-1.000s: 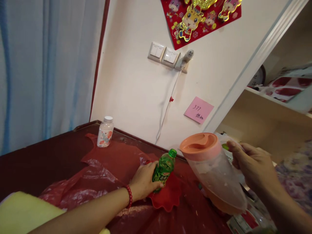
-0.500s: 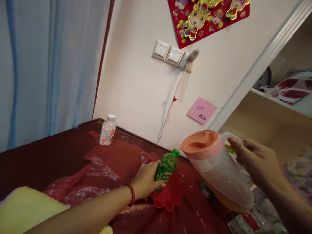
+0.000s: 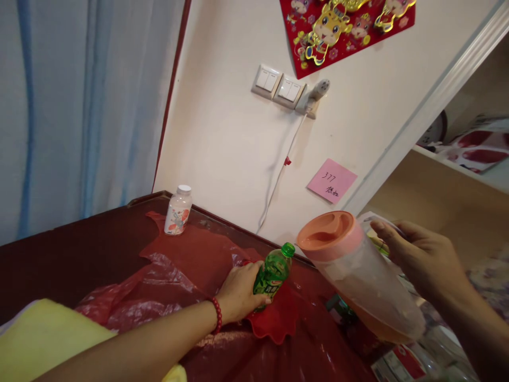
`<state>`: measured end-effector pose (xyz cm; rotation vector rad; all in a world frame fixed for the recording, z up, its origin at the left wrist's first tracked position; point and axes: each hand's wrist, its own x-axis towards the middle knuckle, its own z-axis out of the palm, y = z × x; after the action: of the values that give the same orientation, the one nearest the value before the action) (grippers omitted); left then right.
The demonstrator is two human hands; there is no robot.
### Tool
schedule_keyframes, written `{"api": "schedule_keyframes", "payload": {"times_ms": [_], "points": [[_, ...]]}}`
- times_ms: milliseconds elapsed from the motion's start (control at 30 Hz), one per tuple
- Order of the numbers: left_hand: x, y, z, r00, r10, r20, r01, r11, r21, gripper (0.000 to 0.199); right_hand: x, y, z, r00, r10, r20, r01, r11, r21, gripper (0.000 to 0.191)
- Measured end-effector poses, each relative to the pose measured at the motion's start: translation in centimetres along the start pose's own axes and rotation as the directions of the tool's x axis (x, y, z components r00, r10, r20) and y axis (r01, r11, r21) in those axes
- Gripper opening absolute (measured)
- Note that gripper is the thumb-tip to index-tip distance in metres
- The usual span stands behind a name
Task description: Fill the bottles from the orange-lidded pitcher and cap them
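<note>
My left hand (image 3: 240, 289), with a red bead bracelet at the wrist, is closed around a green plastic bottle (image 3: 274, 271). The bottle leans a little to the right over a red scalloped dish (image 3: 274, 323), and its mouth points up. My right hand (image 3: 421, 254) grips the handle of a clear pitcher (image 3: 374, 270) with an orange lid (image 3: 328, 233). Tilted, the pitcher has its spout side close to the bottle's mouth, slightly apart from it. Orange-brown liquid lies in the lower part of the pitcher. I see no stream between the two.
A white-capped bottle (image 3: 178, 209) stands at the back of the dark red table (image 3: 47, 265), near crumpled red plastic film (image 3: 167, 286). Yellow cloth (image 3: 51, 339) lies at lower left. Jars and boxes crowd the lower right, beneath a shelf (image 3: 457, 175). A white cord (image 3: 274, 185) hangs down the wall.
The pitcher's base has swung slightly to the right, so it tilts a little more. My left hand keeps its hold on the green bottle. The whole view has shifted slightly.
</note>
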<state>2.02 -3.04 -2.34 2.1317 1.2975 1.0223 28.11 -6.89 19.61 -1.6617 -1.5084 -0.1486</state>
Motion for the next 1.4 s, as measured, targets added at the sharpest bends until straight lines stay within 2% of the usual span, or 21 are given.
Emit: {"api": "schedule_keyframes", "payload": {"times_ms": [733, 967, 1200, 1400], "points": [[-0.1, 0.4, -0.4, 1.0, -0.007, 0.018, 0.008, 1.0, -0.015, 0.058, 0.9, -0.7, -0.2, 0.998, -0.04, 0.043, 0.043, 0.996, -0.078, 0.062], [-0.1, 0.4, -0.4, 1.0, 0.008, 0.018, -0.008, 1.0, -0.005, 0.059, 1.1, -0.8, -0.2, 0.993, -0.104, 0.06, 0.109, 0.99, -0.092, 0.06], [-0.1, 0.3, -0.3, 1.0, 0.013, 0.02, -0.013, 1.0, 0.008, 0.057, 1.4, -1.0, -0.7, 0.996, -0.051, 0.072, 0.06, 0.989, -0.135, 0.066], [-0.1, 0.4, -0.4, 1.0, -0.001, 0.03, 0.001, 1.0, 0.021, 0.059, 1.5, -1.2, -0.8, 0.996, -0.055, 0.068, 0.063, 0.991, -0.121, 0.066]]}}
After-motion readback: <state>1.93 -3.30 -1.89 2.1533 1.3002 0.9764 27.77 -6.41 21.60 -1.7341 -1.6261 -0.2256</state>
